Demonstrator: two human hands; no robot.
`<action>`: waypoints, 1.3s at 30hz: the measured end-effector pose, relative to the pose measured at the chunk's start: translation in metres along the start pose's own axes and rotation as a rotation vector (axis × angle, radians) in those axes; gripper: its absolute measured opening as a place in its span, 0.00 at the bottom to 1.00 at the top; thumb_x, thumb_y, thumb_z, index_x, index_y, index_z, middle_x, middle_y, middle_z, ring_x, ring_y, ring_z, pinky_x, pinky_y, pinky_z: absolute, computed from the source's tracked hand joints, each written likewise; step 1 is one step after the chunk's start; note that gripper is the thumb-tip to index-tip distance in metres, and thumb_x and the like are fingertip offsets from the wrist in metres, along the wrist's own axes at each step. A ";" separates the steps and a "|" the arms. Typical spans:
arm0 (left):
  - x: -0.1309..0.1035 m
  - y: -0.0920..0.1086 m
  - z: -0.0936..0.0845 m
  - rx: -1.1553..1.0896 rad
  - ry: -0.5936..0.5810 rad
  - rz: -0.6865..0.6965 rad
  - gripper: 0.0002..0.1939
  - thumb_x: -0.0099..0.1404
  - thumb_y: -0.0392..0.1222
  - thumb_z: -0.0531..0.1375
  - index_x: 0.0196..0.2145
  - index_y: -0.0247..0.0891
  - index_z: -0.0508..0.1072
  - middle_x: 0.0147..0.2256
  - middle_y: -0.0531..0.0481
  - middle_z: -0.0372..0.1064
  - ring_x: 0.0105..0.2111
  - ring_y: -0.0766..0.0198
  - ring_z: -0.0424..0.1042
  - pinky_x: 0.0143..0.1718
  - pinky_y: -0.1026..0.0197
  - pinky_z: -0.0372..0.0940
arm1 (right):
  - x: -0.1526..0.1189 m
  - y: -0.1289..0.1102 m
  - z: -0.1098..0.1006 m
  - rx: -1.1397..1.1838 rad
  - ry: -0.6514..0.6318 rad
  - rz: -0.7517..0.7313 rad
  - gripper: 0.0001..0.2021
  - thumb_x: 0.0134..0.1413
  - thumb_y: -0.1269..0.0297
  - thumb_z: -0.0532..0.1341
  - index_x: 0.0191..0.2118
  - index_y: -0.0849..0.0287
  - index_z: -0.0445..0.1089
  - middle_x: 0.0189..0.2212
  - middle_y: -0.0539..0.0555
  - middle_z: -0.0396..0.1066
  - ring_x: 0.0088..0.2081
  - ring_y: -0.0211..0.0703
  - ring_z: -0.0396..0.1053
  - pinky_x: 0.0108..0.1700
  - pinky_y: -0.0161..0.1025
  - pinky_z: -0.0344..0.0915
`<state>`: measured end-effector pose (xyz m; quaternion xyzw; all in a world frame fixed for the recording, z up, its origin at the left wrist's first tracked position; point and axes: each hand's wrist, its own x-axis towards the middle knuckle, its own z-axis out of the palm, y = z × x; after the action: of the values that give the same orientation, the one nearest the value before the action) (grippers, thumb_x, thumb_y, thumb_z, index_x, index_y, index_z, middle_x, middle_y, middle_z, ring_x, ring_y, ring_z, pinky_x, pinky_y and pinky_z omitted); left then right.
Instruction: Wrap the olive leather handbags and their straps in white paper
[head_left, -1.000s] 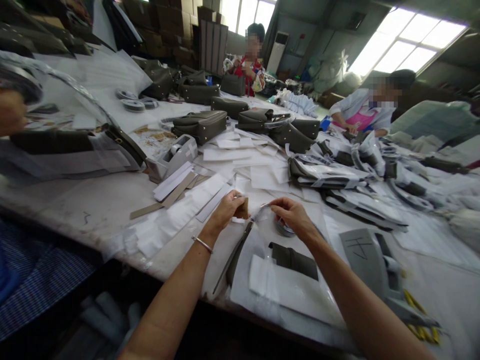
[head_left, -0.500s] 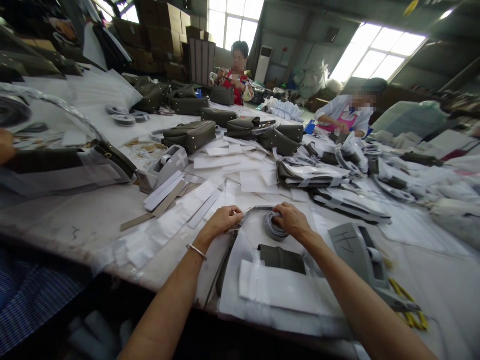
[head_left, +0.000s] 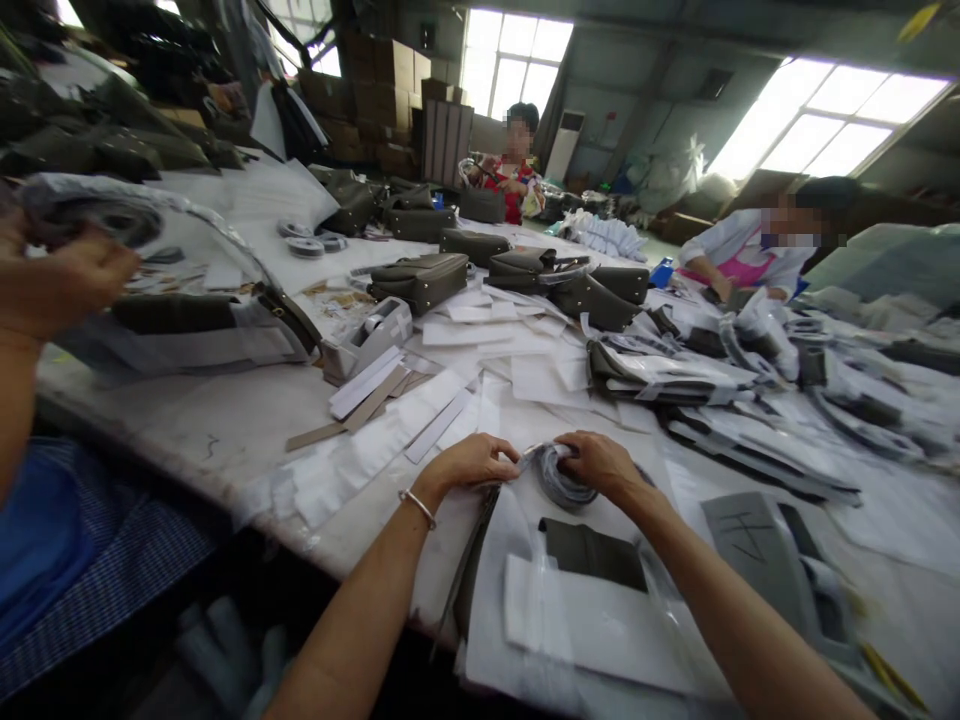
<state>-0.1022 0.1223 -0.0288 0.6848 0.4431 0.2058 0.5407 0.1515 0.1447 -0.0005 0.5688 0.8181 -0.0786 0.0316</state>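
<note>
Both hands are working close together near the front edge of the worktop (head_left: 225,420). The left hand (head_left: 469,465) is pinching one end of a grey coiled strap (head_left: 559,478), fingers curled tight around it, and the right hand (head_left: 600,462) is closing over the coil's far side, thumb and fingers wrapped on it. So both grips are shut on the same strap, nothing loose between them.

By my reading, the strap is being wound into a compact loop, and that winding looks mostly done. The next move calls for keeping the coil tight with one hand while the other frees up, or the loops are going to spring open.

The coil is lying flat just above the dark folded piece (head_left: 592,552), which is sitting on a clear plastic bag (head_left: 600,630) with white paper inside. The coil's long axis is running roughly left to right, hand to hand; its loose end is pointing toward the left hand.

Off to the right, a grey tape dispenser (head_left: 757,540) is waiting. At far left, a co-worker's hand (head_left: 64,285) is holding up another roll in plastic. Dark bags (head_left: 420,280) are lining the middle of the worktop.
</note>
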 end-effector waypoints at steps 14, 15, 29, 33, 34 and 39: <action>-0.004 0.000 -0.001 0.054 0.034 0.087 0.12 0.57 0.46 0.61 0.34 0.37 0.81 0.32 0.50 0.77 0.32 0.62 0.72 0.33 0.66 0.61 | -0.018 0.018 0.028 0.253 0.182 -0.120 0.17 0.59 0.63 0.59 0.53 0.55 0.74 0.52 0.58 0.74 0.54 0.52 0.70 0.60 0.49 0.61; -0.005 0.002 -0.002 0.043 0.090 0.106 0.12 0.58 0.46 0.61 0.34 0.37 0.80 0.33 0.50 0.77 0.32 0.62 0.72 0.33 0.65 0.62 | -0.019 0.018 0.030 0.236 0.208 -0.113 0.17 0.60 0.63 0.58 0.53 0.54 0.74 0.52 0.58 0.74 0.54 0.52 0.70 0.60 0.49 0.61; -0.061 -0.008 -0.039 0.755 0.649 -0.397 0.11 0.59 0.42 0.65 0.39 0.38 0.72 0.43 0.41 0.73 0.47 0.52 0.70 0.42 0.58 0.62 | -0.022 0.013 0.040 0.155 0.249 -0.058 0.17 0.61 0.64 0.58 0.54 0.55 0.74 0.51 0.57 0.75 0.53 0.52 0.71 0.58 0.48 0.62; -0.058 -0.009 -0.045 0.703 0.619 -0.440 0.09 0.58 0.43 0.65 0.35 0.38 0.72 0.37 0.44 0.74 0.41 0.55 0.72 0.38 0.61 0.61 | -0.027 -0.003 0.004 0.170 0.170 -0.041 0.18 0.57 0.66 0.60 0.53 0.59 0.74 0.51 0.60 0.75 0.52 0.55 0.72 0.57 0.49 0.65; -0.058 -0.009 -0.046 0.687 0.619 -0.442 0.09 0.58 0.43 0.65 0.34 0.38 0.72 0.36 0.45 0.74 0.40 0.56 0.72 0.37 0.62 0.61 | -0.032 -0.013 -0.012 0.183 0.181 -0.062 0.19 0.55 0.66 0.61 0.53 0.59 0.74 0.51 0.60 0.74 0.52 0.55 0.72 0.57 0.50 0.65; -0.058 -0.016 -0.047 0.634 0.648 -0.393 0.09 0.55 0.41 0.67 0.31 0.37 0.70 0.32 0.47 0.73 0.39 0.57 0.72 0.36 0.63 0.59 | -0.109 -0.062 -0.088 0.468 0.406 -0.383 0.18 0.59 0.53 0.58 0.54 0.42 0.72 0.53 0.52 0.72 0.56 0.53 0.69 0.60 0.51 0.64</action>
<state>-0.1743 0.1013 -0.0165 0.6196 0.7502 0.1574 0.1686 0.1349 0.0367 0.1070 0.4013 0.8592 -0.1534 -0.2778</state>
